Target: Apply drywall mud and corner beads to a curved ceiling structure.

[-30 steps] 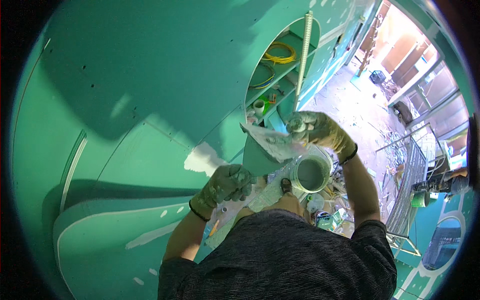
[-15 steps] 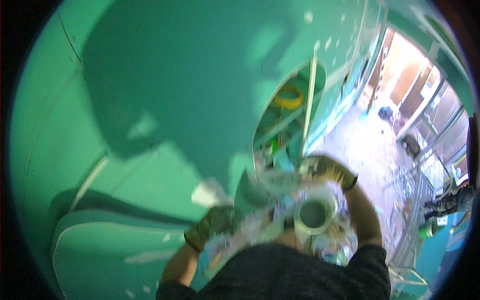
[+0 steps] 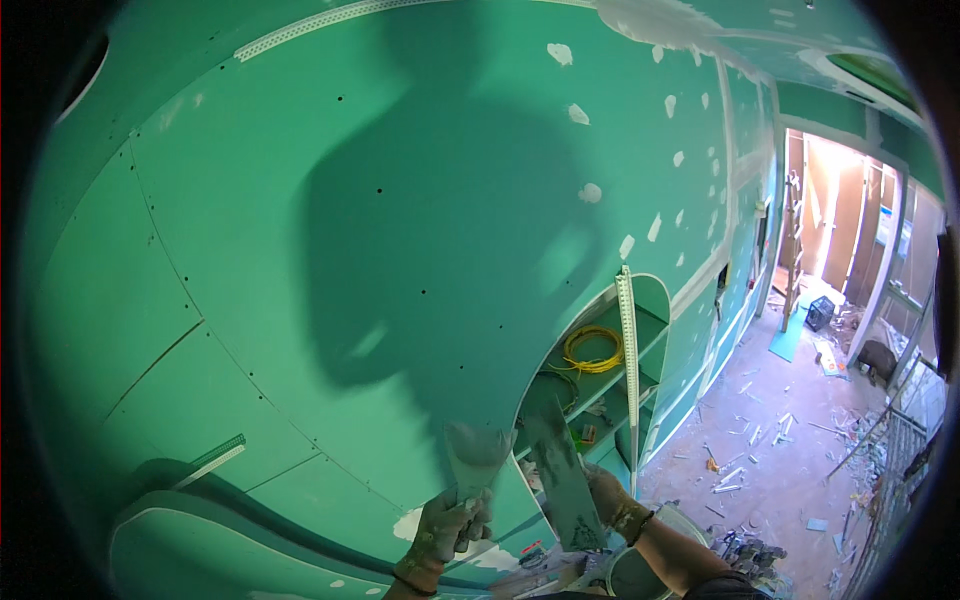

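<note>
My left hand (image 3: 445,530) is closed around the handle of a putty knife (image 3: 473,447), whose wide blade points up toward the green plasterboard wall (image 3: 250,250). To its right, my right hand (image 3: 610,500) grips a long flat plastering trowel (image 3: 563,475), blade upright and smeared with compound. The two blades stand side by side, a little apart. Both hands have pale smears on them. A bucket (image 3: 625,572) stands below my right forearm, partly hidden by it. Whether either blade touches the wall I cannot tell.
A rounded niche with shelves (image 3: 640,325) holds a yellow cable coil (image 3: 592,350); a perforated corner bead (image 3: 629,370) runs along its edge. White filler patches (image 3: 590,192) dot the wall. Scraps litter the floor (image 3: 740,440) at right, beside a metal frame (image 3: 900,440). A ladder (image 3: 793,240) stands far off.
The view has tilted up the wall and sharpened from blur. My hands now appear lower in the picture and closer together, and the bucket has slipped toward the lower edge.
</note>
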`<action>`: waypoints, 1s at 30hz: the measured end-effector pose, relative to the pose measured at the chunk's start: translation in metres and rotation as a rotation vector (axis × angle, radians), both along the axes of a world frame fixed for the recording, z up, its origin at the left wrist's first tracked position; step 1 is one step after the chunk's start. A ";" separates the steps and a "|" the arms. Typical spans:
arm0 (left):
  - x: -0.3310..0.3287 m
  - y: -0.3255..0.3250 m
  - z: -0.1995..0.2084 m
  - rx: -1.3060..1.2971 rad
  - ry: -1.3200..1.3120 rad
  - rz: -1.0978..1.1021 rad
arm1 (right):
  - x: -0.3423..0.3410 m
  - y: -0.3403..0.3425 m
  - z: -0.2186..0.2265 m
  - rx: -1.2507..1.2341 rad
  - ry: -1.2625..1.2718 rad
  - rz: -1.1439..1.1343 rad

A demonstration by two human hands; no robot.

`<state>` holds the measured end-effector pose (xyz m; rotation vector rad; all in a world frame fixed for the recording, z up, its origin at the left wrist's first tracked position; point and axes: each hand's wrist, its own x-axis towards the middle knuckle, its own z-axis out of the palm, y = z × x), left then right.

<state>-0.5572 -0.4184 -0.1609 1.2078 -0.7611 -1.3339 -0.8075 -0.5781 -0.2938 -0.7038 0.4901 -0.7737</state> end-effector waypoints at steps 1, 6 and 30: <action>-0.008 -0.008 0.008 0.004 -0.005 0.017 | 0.002 -0.004 0.004 0.004 -0.005 0.017; -0.026 -0.044 0.026 0.061 -0.550 0.179 | 0.020 -0.009 0.027 0.347 -0.186 0.176; 0.149 -0.026 -0.008 -0.882 -1.912 0.437 | 0.110 0.088 0.094 0.626 -0.770 0.564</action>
